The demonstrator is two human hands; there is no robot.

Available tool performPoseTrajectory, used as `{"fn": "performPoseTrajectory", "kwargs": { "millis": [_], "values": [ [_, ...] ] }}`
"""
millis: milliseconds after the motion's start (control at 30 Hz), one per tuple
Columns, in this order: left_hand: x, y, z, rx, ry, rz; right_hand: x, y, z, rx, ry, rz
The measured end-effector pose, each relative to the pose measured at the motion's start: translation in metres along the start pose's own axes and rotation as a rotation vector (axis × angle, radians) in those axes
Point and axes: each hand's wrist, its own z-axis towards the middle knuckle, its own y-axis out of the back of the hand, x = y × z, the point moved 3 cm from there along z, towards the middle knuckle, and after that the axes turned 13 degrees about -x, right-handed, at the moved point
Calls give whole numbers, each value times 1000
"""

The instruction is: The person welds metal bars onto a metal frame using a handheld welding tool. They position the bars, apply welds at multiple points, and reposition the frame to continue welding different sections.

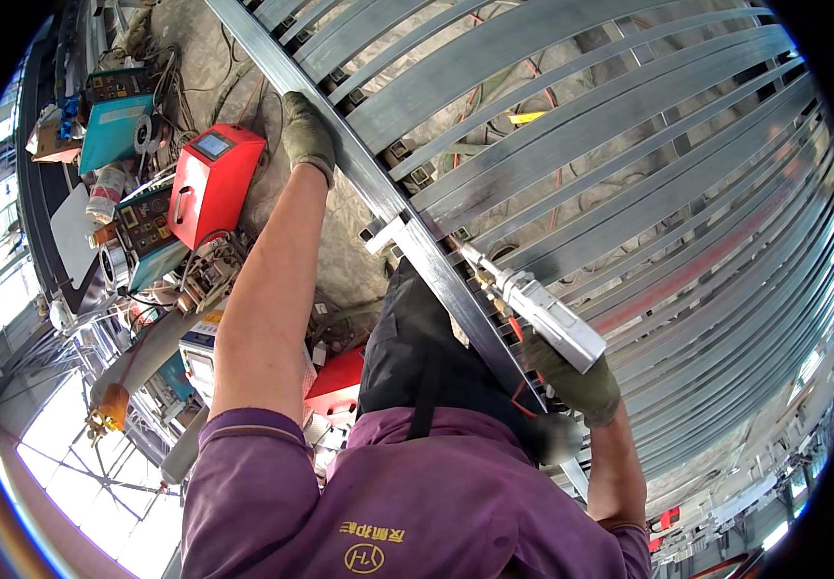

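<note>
My left hand [308, 140], in a dark green work glove, grips the outer edge of a long grey metal rail [287, 72]; part of its fingers is hidden. In my right hand [581, 381], gloved alike, is a silver-white welding gun [554, 317]. The gun slants up to the left, and its nozzle [463, 249] is close to where a flat slat [494, 188] meets the rail. Whether the tip touches the metal I cannot tell. Beside the nozzle, a short light-coloured piece [386, 234] lies across the rail. The slats form a large panel running off to the right.
Left of the rail stand a red machine with a screen [212, 183], teal machines [116, 125] and a wire spool [113, 262]. Cables and hoses [229, 92] trail over the concrete floor, also under the panel. A yellow object [526, 118] shows between slats.
</note>
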Motion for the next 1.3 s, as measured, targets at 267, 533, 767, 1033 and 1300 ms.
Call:
{"fn": "performPoseTrajectory", "kwargs": {
  "millis": [267,533,767,1033,1300],
  "values": [
    [-18,7,-22,-31,58,57,10,-13,34,-31,23,99],
    [-5,5,-7,24,39,85,7,-25,48,7,-13,172],
    [24,-2,24,6,-54,-12,12,-34,56,58,34,185],
    [6,0,3,-4,-42,-22,13,-38,63,69,111,129],
    [-13,3,-13,30,21,111,18,-16,62,-13,108,132]
  ]
}}
